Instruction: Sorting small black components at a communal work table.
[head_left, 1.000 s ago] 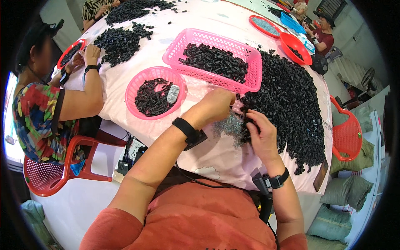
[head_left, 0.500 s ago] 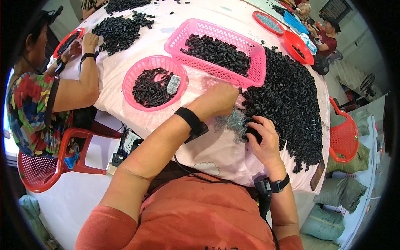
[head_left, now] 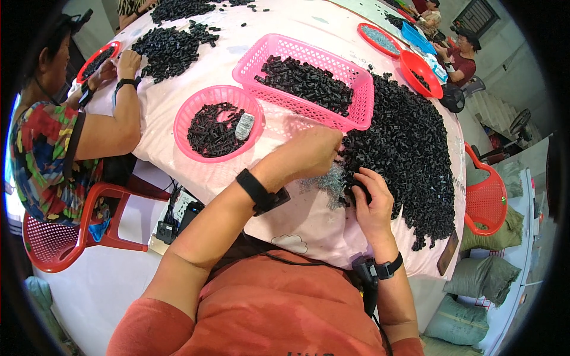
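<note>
My left hand is curled closed above the near left edge of a big heap of small black plastic pieces. Its fingertips are turned away, so what they hold is hidden. My right hand faces it, thumb and fingers bent round a black plastic piece beside the heap. Between and below the hands lies a small pile of fine silvery parts, too small to name surely. Just beyond my left hand stands a pink rectangular basket with more black pieces.
A round pink basket holds thin black parts and a grey-white block. A dark flat phone-like slab lies at the right table edge. At the left another person works by a black heap. Red trays stand at the far right.
The view has shifted slightly, so the baskets sit a little lower. Both hands stay close together by the heap's edge, with only small finger movement.
</note>
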`<state>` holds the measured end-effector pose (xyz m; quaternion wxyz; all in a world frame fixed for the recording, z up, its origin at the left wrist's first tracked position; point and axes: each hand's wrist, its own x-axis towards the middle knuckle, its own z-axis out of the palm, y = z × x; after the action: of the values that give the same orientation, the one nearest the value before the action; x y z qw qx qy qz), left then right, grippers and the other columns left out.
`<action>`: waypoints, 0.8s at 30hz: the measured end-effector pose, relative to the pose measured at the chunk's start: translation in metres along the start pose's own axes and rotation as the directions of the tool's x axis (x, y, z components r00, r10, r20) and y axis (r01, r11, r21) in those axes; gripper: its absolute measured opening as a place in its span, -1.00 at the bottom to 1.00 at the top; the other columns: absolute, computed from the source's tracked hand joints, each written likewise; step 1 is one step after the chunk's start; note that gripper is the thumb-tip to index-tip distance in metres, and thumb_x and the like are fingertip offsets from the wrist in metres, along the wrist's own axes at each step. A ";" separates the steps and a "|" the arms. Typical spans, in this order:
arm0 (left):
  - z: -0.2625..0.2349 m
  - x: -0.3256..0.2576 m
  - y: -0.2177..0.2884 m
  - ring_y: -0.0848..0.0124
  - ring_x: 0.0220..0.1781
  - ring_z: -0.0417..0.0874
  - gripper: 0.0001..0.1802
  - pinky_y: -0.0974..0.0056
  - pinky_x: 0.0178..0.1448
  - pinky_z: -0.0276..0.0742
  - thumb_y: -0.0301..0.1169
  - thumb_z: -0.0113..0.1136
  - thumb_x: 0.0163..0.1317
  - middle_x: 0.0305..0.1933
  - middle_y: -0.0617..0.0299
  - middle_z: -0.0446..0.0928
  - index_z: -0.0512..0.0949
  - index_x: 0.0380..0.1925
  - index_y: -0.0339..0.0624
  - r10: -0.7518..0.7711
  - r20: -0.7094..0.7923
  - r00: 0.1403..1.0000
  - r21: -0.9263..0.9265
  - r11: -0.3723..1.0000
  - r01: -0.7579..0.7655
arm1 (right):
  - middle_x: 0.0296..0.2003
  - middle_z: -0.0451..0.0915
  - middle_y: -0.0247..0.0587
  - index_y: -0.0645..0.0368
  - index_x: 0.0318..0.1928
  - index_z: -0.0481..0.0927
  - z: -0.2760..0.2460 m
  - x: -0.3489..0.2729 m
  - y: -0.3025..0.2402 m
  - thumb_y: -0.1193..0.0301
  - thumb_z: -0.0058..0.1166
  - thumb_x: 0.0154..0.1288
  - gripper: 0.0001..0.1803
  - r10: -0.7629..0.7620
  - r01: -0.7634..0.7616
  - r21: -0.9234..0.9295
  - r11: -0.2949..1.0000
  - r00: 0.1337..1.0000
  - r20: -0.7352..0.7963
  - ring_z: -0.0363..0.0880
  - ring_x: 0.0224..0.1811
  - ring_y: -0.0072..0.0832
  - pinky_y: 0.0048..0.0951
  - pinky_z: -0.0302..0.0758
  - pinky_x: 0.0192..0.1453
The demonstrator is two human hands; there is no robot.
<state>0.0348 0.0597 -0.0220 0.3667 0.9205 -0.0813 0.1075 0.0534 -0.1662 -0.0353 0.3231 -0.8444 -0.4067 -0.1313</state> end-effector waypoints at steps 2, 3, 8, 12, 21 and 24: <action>-0.002 -0.005 0.011 -0.09 -0.19 0.63 -0.87 -0.02 -0.12 0.50 -0.48 0.10 0.15 -0.31 -0.15 0.60 0.55 -0.32 -0.29 0.000 0.021 1.000 -0.043 0.999 0.001 | -0.07 0.62 -0.03 0.30 -0.08 0.63 0.001 0.002 -0.003 0.62 0.23 0.13 -0.71 0.016 -0.014 0.031 0.999 0.998 -0.059 0.63 -0.04 -0.15 -0.34 0.55 0.05; -0.003 -0.007 0.017 -0.10 -0.19 0.63 -0.86 -0.02 -0.12 0.50 -0.47 0.11 0.15 -0.31 -0.15 0.60 0.56 -0.32 -0.29 0.031 0.067 0.997 -0.070 0.997 -0.026 | -0.09 0.64 -0.06 0.31 -0.08 0.63 0.000 0.004 -0.010 0.62 0.21 0.18 -0.74 0.123 -0.111 0.176 0.978 0.991 -0.061 0.66 -0.08 -0.24 -0.40 0.56 0.00; 0.007 -0.008 0.039 -0.13 -0.21 0.63 -0.86 -0.03 -0.13 0.51 -0.46 0.13 0.17 -0.33 -0.16 0.60 0.58 -0.33 -0.31 0.132 0.138 0.982 -0.131 0.985 -0.114 | -0.20 0.69 -0.32 0.27 -0.09 0.64 -0.003 0.006 -0.020 0.55 0.08 0.40 -0.85 0.433 -0.418 0.657 0.627 0.889 0.152 0.66 -0.25 -0.62 -0.64 0.52 -0.20; 0.007 -0.010 0.045 -0.10 -0.21 0.65 -0.88 -0.02 -0.13 0.51 -0.46 0.17 0.16 -0.33 -0.14 0.62 0.59 -0.35 -0.30 0.064 0.083 0.995 -0.176 0.983 -0.049 | -0.24 0.69 -0.36 0.24 -0.08 0.65 -0.008 0.002 -0.012 0.49 0.07 0.44 -0.85 0.509 -0.490 0.665 0.563 0.840 0.189 0.65 -0.30 -0.67 -0.67 0.49 -0.26; 0.019 -0.007 0.027 -0.01 -0.21 0.64 -0.92 0.00 -0.13 0.53 -0.49 0.17 0.16 -0.34 0.01 0.59 0.62 -0.41 -0.24 0.114 0.050 0.992 0.076 0.990 -0.118 | -0.35 0.64 -0.35 0.23 -0.10 0.64 -0.013 -0.017 0.007 0.41 0.02 0.50 -0.82 0.630 -0.502 0.762 0.410 0.760 0.161 0.57 -0.43 -0.69 -0.70 0.44 -0.37; 0.025 -0.005 0.031 0.01 -0.20 0.64 -0.93 0.02 -0.12 0.54 -0.51 0.17 0.12 -0.35 0.02 0.59 0.62 -0.43 -0.22 0.116 0.031 0.993 0.104 0.988 -0.118 | -0.38 0.62 -0.37 0.21 -0.11 0.63 -0.017 -0.021 0.004 0.39 0.01 0.51 -0.81 0.634 -0.518 0.766 0.380 0.749 0.192 0.54 -0.47 -0.69 -0.69 0.41 -0.41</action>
<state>0.0268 0.0206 -0.0208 0.3098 0.9334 -0.1340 0.1217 0.0436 -0.1924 -0.0343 0.7075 -0.6913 -0.0784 0.1241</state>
